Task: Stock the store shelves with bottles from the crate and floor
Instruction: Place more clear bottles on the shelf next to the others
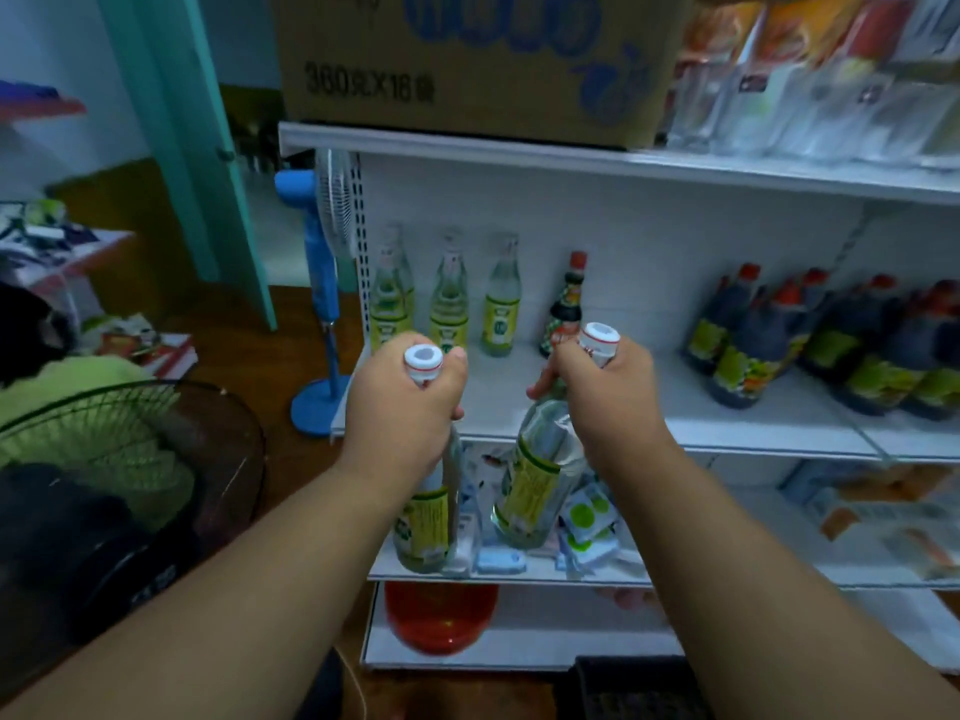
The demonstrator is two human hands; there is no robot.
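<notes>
Two clear bottles with yellow-green labels and white caps, both held by the neck in front of the white store shelving. Left bottle (427,506) hanging near upright below the left hand (402,407), fingers and thumb curled tight round the neck, cap poking out above the fist. Right bottle (537,475) tilted, base swung toward the left, neck wrapped in the curled fingers of the right hand (605,394), cap sticking up past the knuckles. Both held in the air before the front edge of the middle shelf (597,402), neither touching it, the two well apart from each other. On that shelf, toward the back at the left, a row of matching clear bottles (449,298) standing upright (count uncertain through blur), and just beside them on the right a small dark sauce bottle (566,304) with a red cap. Farther right on the same shelf, a cluster of large dark jugs (810,340) with red caps and green labels. Above, on the top shelf, a brown cardboard box (467,59) printed in blue, with pale packets beside it. Below, small packets (587,517) with green dots behind the held bottles, and lower still a red bowl (441,615). Left of the shelving, a blue standing fan (324,283) on the brown floor, and nearer the camera the dark wire guard of another fan (156,433).
</notes>
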